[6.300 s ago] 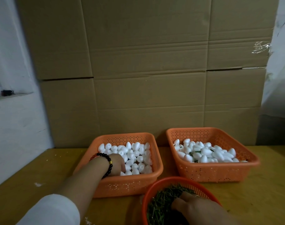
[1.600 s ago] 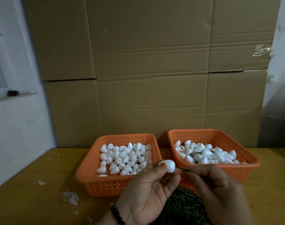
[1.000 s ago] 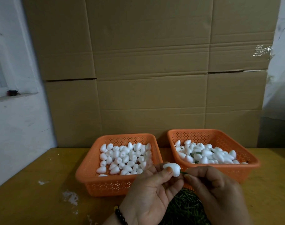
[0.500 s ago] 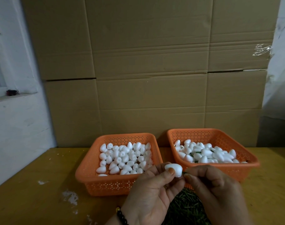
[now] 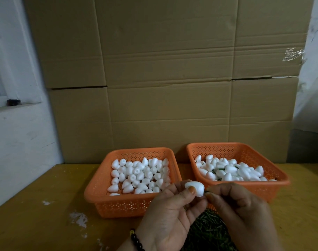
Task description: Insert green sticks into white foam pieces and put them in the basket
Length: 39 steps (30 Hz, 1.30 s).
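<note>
We're right over the bench, and the left hand [image 5: 170,212] pinches a white foam piece [image 5: 195,187] between thumb and fingertips, holding it up in the near centre, just in front of the gap between the two baskets. The right hand [image 5: 242,212] meets it from the right, fingers curled and pinching a green stick [image 5: 206,192]; we see only a sliver of it, right at the foam's blunt end, touching it. How deep it sits, we can't tell. Beneath both hands lies the heap of loose green sticks [image 5: 209,232], dark and jumbled at the near edge. On the far left sits the orange basket [image 5: 118,205] of plain foam pieces; on the far right, the second orange basket [image 5: 274,189] holds foam pieces with green stems showing among them. A black bead bracelet [image 5: 136,241] rings the left wrist. All of it rests on the yellow table [image 5: 37,205], with a cardboard wall [image 5: 163,78] behind.
</note>
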{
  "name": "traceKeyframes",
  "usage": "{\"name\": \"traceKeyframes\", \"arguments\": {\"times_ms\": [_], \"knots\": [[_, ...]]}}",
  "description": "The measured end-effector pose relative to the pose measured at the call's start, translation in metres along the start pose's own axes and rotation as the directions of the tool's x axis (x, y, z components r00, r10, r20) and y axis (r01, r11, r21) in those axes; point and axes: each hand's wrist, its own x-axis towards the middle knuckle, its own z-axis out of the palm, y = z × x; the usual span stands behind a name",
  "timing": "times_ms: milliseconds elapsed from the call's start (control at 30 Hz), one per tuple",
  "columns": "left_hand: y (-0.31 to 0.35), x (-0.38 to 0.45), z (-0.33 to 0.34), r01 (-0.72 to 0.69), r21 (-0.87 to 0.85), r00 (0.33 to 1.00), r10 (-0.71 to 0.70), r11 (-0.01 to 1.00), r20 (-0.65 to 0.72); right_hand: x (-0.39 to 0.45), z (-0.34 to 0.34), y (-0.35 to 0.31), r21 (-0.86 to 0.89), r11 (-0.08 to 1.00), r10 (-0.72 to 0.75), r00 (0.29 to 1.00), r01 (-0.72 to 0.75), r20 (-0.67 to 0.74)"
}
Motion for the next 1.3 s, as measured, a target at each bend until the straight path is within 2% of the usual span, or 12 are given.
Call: {"name": "traceKeyframes", "arguments": {"times_ms": [167, 567, 867, 1067, 1300], "knots": [[0.002, -0.001, 0.0, 0.002, -0.021, 1.0, -0.002, 1.0, 0.002, -0.001, 0.001, -0.001, 0.021, 0.999, 0.045, 0.999, -0.046, 0.022], [0.008, -0.001, -0.004, 0.072, -0.036, 0.995, -0.07, 0.997, 0.065, -0.004, 0.003, 0.003, 0.217, 0.96, 0.159, 0.982, -0.179, 0.104], [0.01, 0.001, -0.008, 0.138, -0.207, 0.984, -0.112, 0.968, 0.135, -0.006, 0.003, 0.009, 0.169, 0.969, 0.165, 0.982, -0.179, 0.093], [0.007, 0.006, -0.01, 0.126, -0.242, 0.992, -0.115, 0.962, 0.061, -0.008, 0.005, 0.011, 0.174, 0.969, 0.159, 0.982, -0.175, 0.101], [-0.001, 0.008, -0.013, 0.163, -0.13, 0.985, -0.169, 0.978, -0.04, -0.006, 0.006, 0.011, 0.161, 0.972, 0.158, 0.984, -0.171, 0.086]]}}
